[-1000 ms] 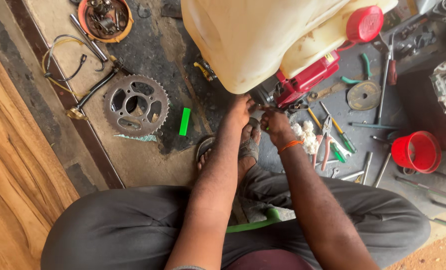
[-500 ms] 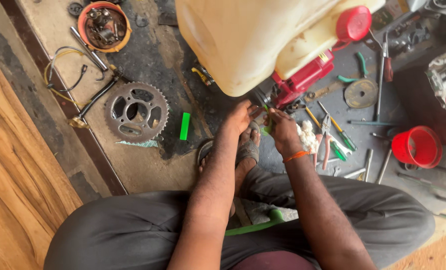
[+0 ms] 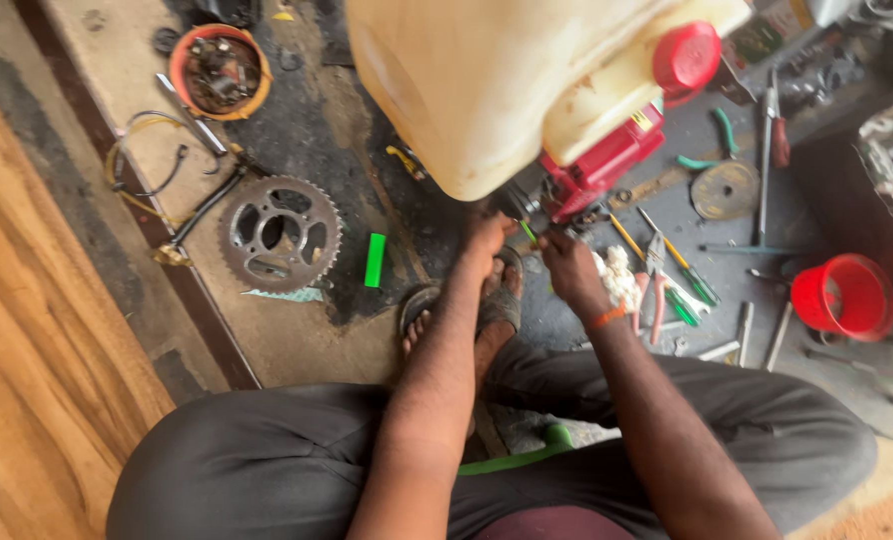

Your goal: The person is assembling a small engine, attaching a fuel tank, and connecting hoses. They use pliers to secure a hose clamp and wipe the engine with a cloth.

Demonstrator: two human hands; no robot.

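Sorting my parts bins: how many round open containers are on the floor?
2: an orange-rimmed bowl of small parts at top left, and a red cup at right. Others may be hidden behind the tank.

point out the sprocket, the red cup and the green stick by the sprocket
sprocket (image 3: 280, 233), head view, on its toothed metal ring
red cup (image 3: 847, 293), head view, on its rim
green stick (image 3: 375, 260), head view, on its middle

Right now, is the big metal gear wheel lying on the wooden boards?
No, the gear wheel lies on the grey concrete floor, apart from the wooden boards at the left.
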